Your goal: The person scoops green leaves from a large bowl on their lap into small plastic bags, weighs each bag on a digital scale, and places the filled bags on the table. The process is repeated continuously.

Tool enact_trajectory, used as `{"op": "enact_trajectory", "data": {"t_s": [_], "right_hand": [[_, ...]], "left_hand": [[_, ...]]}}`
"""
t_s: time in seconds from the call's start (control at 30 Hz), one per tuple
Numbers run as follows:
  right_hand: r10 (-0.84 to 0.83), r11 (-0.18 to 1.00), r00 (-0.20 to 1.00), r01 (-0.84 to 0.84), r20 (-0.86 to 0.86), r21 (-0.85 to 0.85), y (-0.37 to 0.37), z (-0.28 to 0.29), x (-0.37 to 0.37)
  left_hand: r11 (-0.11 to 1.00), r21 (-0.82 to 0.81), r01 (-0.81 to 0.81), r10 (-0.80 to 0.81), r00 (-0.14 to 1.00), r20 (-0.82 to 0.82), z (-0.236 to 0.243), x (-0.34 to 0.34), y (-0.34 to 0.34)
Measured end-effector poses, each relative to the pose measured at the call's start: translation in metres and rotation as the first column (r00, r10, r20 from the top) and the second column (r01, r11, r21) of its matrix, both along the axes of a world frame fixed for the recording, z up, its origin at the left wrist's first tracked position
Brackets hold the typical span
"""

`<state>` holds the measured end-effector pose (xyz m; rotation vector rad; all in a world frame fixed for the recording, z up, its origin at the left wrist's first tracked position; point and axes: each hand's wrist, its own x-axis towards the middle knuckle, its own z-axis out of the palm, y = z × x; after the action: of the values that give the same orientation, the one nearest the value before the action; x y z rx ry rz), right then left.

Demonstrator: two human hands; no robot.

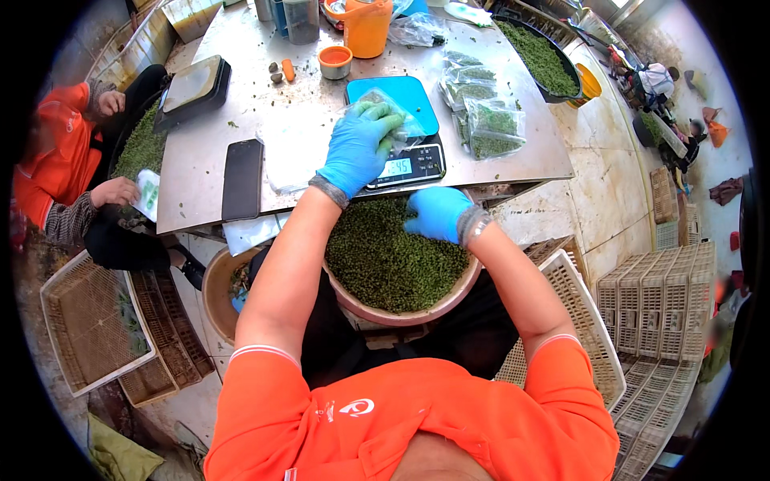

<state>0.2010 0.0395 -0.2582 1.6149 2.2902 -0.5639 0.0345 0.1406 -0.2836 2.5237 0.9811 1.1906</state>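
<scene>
head — left hand (354,151) on bag (407,122)

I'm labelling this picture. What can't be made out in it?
Head view throughout:
Blue-gloved right hand: fingertips hidden by the hand itself or small green berries.
Clear plastic bag: partly hidden beneath the blue-gloved left hand.
Orange plastic container: top cut off by upper edge.
Distant person: too small to tell what they handle.

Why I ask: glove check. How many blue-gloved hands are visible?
2: the left hand, over the scale; the right hand, in the tub. Distant hands may be hidden.
</scene>
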Motion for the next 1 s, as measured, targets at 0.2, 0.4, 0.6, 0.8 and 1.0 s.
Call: {"op": "enact_trajectory", "data": {"t_s": [0.2,0.4,0.6,0.8,1.0], "right_hand": [[-0.105,0.677,0.977,0.206,-0.184,0.706,0.035,0.038,-0.001],[0.039,0.590,0.994,0.061,-0.104,0.805,0.063,0.064,0.004],[-0.027,0.948,0.975,0.095,-0.221,0.305,0.024,0.114,0.019],[-0.070,0.997,0.954,0.075,-0.292,0.006,-0.029,0.147,0.042],[0.000,1.000,0.968,-0.003,-0.252,-0.010,-0.061,0.075,0.067]], "left_hand": [[0.981,-0.040,-0.192,0.184,0.971,-0.155,0.002,-0.010,-0.009],[0.987,-0.034,-0.159,0.161,0.984,0.074,0.009,0.007,-0.030],[0.397,-0.755,0.522,-0.099,0.842,0.531,-0.014,0.047,-0.075],[0.236,-0.673,0.700,-0.119,0.709,0.695,-0.025,0.054,-0.097],[0.408,-0.680,0.609,-0.110,0.772,0.626,-0.010,0.062,-0.144]]}}
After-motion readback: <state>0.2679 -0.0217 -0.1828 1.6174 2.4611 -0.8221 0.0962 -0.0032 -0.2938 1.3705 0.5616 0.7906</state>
